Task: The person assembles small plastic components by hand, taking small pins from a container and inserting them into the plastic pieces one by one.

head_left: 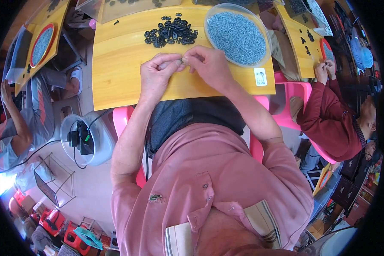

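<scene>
Grip of the left hand (157, 76) and grip of the right hand (212, 68) are both pinched on one small piece (182, 61), which is mostly hidden between them, above the near part of the yellow wooden surface (123, 72). Just beyond the hands, many black oval pieces (173, 33) lie in a loose pile, and to their right stands a round clear tub (269, 46) full of small blue-grey screws (237, 36). At the far edge stands a clear box (128, 12) with dark pieces (158, 4).

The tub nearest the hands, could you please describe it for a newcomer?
Find the central yellow table. On its right, past the right hand, sits a round tub of bluish screws. Unlike the red-rimmed trays elsewhere, its rim is translucent.
</scene>
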